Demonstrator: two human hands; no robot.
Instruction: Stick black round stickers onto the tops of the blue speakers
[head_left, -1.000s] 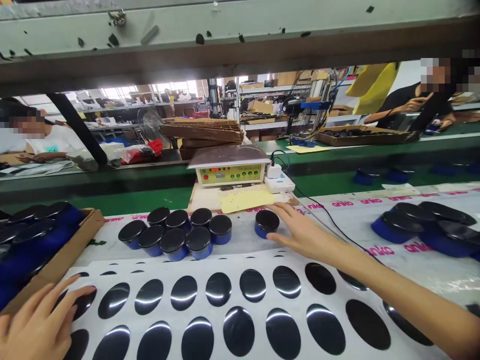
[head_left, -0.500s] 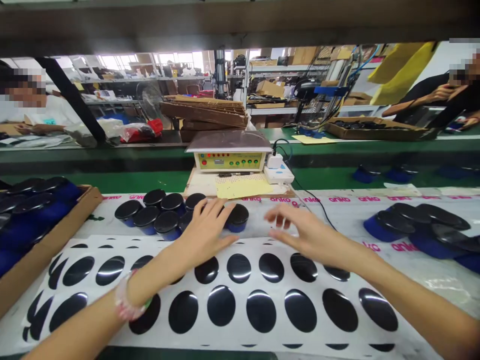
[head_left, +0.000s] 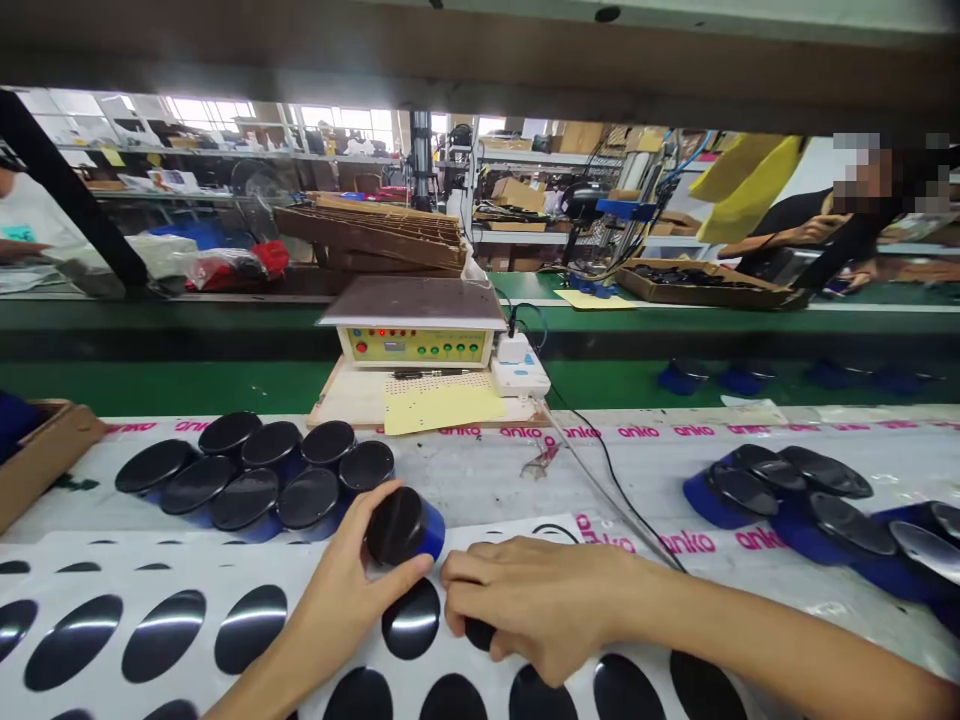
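My left hand [head_left: 360, 570] is closed round a short blue cylinder with a glossy black top [head_left: 396, 524], tilted above the sheet. My right hand [head_left: 536, 600] is beside it, fingers curled together low over the white sheet [head_left: 315, 568] with rows of black discs. One black disc [head_left: 478, 632] shows partly between the fingers; whether they grip it is hidden. Another black disc [head_left: 411, 618] lies flat between my hands. Several more blue cylinders with black tops [head_left: 246, 500] stand grouped to the left of my left hand.
More blue cylinders [head_left: 739, 490] stand on the right. A cardboard box [head_left: 64, 440] is at the left edge. A control box with buttons [head_left: 420, 345] sits behind, with a power adapter [head_left: 521, 378] and black cable beside it. A person [head_left: 817, 225] is across the green conveyor.
My left hand has taken hold of a blue cylinder and brought it nearer. The right hand has come down to the sheet and its fingers have curled. The view has shifted right.
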